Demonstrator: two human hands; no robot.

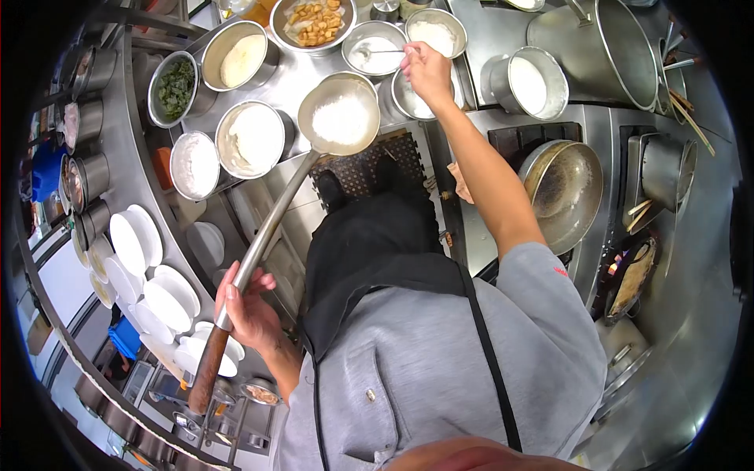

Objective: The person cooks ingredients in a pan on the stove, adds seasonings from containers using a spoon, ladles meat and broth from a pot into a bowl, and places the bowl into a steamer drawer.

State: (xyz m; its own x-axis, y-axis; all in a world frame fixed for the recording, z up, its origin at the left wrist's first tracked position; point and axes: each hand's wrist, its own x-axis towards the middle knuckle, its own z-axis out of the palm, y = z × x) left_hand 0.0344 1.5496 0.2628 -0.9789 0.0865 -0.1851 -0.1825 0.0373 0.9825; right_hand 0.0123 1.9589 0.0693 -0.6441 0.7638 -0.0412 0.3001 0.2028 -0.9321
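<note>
My left hand (250,310) grips the long metal shaft of a big ladle (267,224), just above its brown wooden end. The ladle's wide round bowl, with something bright white in it, reaches over the counter edge. At the back of the counter my right hand (428,77) pinches the handle of a small spoon (385,52). The spoon's tip dips into a metal bowl (373,69) of white contents. Beside and under that hand are two more metal bowls (437,52) with white contents. Glare hides what exactly the ladle holds.
Metal pots of pale contents (251,140), chopped greens (173,89) and browned cubes (318,22) crowd the counter. White bowls (136,239) stack at the left. At the right, a wok (561,188) sits on the stove, below a tall stockpot (605,51) and a smaller pot (534,85).
</note>
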